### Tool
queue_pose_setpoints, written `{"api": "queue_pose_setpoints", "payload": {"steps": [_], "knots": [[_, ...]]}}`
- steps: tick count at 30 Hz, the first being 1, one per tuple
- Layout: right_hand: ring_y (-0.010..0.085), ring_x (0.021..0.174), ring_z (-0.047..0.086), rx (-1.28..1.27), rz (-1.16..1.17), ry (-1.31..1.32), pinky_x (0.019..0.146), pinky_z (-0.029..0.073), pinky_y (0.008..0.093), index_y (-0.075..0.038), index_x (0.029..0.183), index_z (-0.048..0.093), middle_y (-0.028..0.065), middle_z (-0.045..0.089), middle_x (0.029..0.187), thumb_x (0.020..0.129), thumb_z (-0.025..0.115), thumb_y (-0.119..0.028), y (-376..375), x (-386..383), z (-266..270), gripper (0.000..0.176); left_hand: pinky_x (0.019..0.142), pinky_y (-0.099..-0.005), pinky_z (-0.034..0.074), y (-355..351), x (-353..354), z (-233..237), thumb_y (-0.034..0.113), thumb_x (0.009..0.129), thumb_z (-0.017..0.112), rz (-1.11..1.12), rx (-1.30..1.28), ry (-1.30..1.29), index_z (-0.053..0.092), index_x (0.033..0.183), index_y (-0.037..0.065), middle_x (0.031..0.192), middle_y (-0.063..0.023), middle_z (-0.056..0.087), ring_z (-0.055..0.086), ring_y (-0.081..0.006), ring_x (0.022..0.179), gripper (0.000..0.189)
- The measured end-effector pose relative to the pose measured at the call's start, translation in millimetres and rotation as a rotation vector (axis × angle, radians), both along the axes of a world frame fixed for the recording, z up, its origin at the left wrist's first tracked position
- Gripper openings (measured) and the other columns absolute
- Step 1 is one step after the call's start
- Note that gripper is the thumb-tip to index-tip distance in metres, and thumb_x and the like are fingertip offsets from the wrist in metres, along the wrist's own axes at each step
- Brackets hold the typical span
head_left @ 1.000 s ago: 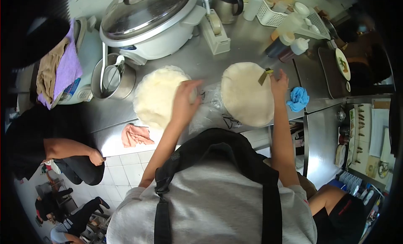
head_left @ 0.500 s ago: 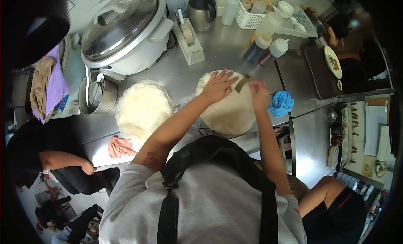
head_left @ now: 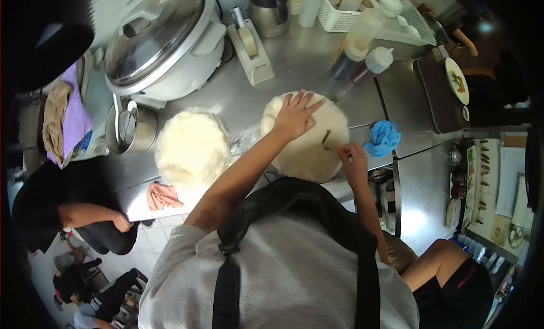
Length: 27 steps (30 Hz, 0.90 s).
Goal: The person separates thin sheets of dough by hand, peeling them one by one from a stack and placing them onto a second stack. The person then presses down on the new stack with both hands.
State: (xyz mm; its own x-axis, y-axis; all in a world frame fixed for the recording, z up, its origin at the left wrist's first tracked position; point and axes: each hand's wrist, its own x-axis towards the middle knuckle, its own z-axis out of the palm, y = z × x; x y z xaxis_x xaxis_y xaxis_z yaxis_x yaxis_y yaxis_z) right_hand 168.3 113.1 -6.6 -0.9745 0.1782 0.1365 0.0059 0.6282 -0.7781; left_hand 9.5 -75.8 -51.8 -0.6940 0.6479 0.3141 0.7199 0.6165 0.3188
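While my left hand [head_left: 293, 118] lies splayed on the pale disc [head_left: 306, 156] mid-frame, my right hand [head_left: 355, 163] curls by its edge.
Whether it pinches anything, I cannot tell; lower-right red lettering [head_left: 467, 280] is illegible.

We cannot read with certainty any word, number or brand here. On the black shorts [head_left: 447, 295], at the lower right, we see a short line of small red letters [head_left: 467, 278], but they are too small for us to read. At the left, below the purple cloth [head_left: 77, 111], there is a blue patch [head_left: 85, 141], maybe a label, which we also cannot make out.
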Motion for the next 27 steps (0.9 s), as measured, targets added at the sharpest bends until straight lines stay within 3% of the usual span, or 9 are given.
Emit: {"api": "queue_pose_setpoints", "payload": {"steps": [1,3,7,11,13,19,21,25,27], "knots": [[0.0194,0.07,0.06,-0.017,-0.016,-0.001,0.063,0.048,0.0311,-0.002,0.092,0.062,0.0085,0.062,0.083,0.088,0.067,-0.01,7,5,3,0.01,0.107,-0.0544,0.031,2,-1,1,0.023,0.081,0.054,-0.009,0.005,-0.008,0.045,0.143,0.027,0.142,-0.0121,0.045,0.038,-0.0338,0.135,0.062],[0.0142,0.069,0.06,-0.287,-0.198,-0.054,0.062,0.049,0.0285,-0.002,0.095,0.062,0.0059,0.063,0.083,0.09,0.065,-0.013,23,13,-10,0.012,0.108,-0.055,0.029,1,-1,7,0.025,0.082,0.054,-0.023,-0.033,-0.05,0.044,0.143,0.024,0.144,-0.012,0.042,0.035,-0.0341,0.137,0.062],[0.0067,0.069,0.058,-0.67,-0.36,0.034,0.061,0.05,0.0243,-0.001,0.101,0.062,0.001,0.063,0.08,0.094,0.063,-0.017,45,-29,-7,0.017,0.111,-0.0569,0.023,0,2,2,0.022,0.079,0.061,-0.01,0.013,-0.082,0.046,0.14,0.016,0.147,-0.0146,0.038,0.031,-0.035,0.139,0.064],[0.0102,0.068,0.059,-0.644,-0.36,0.08,0.063,0.05,0.0254,-0.003,0.104,0.063,0.0022,0.063,0.08,0.094,0.063,-0.018,44,-87,6,0.019,0.112,-0.0571,0.02,-22,39,41,0.017,0.073,0.068,0.243,0.065,-0.16,0.045,0.139,0.011,0.144,-0.0215,0.037,0.031,-0.038,0.137,0.07],[0.014,0.066,0.061,-0.615,-0.394,0.073,0.062,0.051,0.0273,-0.002,0.109,0.062,0.005,0.065,0.079,0.091,0.066,-0.018,51,-115,-17,0.025,0.11,-0.0553,0.023,-38,55,32,0.02,0.073,0.07,0.356,0.123,-0.136,0.044,0.139,0.008,0.142,-0.022,0.038,0.034,-0.0388,0.133,0.072],[0.0324,0.083,0.062,0.321,-0.577,0.339,0.073,0.051,0.0384,-0.006,0.108,0.065,0.0155,0.064,0.096,0.08,0.071,-0.015,22,-126,-40,0.03,0.102,-0.0484,0.035,-70,70,22,0.025,0.069,0.078,0.495,0.191,-0.259,0.046,0.136,0.002,0.133,-0.021,0.046,0.044,-0.0381,0.121,0.078],[0.0305,0.09,0.06,0.189,-0.427,0.328,0.079,0.05,0.0374,-0.007,0.108,0.066,0.0132,0.062,0.101,0.079,0.069,-0.011,-7,-106,-25,0.03,0.099,-0.0475,0.037,-73,71,23,0.026,0.069,0.079,0.475,0.179,-0.226,0.049,0.134,0.003,0.131,-0.0203,0.048,0.046,-0.0376,0.118,0.076],[0.0228,0.078,0.064,-0.308,-0.107,0.048,0.072,0.052,0.032,-0.007,0.106,0.068,0.0102,0.065,0.097,0.082,0.066,-0.006,-60,-69,-23,0.024,0.1,-0.0484,0.037,-77,72,37,0.022,0.07,0.078,0.397,0.145,-0.152,0.054,0.131,0.006,0.132,-0.0187,0.049,0.046,-0.0375,0.119,0.068],[0.0203,0.075,0.064,-0.352,-0.012,0.032,0.07,0.052,0.0305,-0.007,0.104,0.068,0.0099,0.066,0.094,0.082,0.065,-0.005,-80,-57,-25,0.022,0.101,-0.0485,0.037,-78,73,37,0.02,0.071,0.077,0.355,0.151,-0.121,0.055,0.13,0.008,0.134,-0.0182,0.048,0.045,-0.038,0.122,0.064]]}}
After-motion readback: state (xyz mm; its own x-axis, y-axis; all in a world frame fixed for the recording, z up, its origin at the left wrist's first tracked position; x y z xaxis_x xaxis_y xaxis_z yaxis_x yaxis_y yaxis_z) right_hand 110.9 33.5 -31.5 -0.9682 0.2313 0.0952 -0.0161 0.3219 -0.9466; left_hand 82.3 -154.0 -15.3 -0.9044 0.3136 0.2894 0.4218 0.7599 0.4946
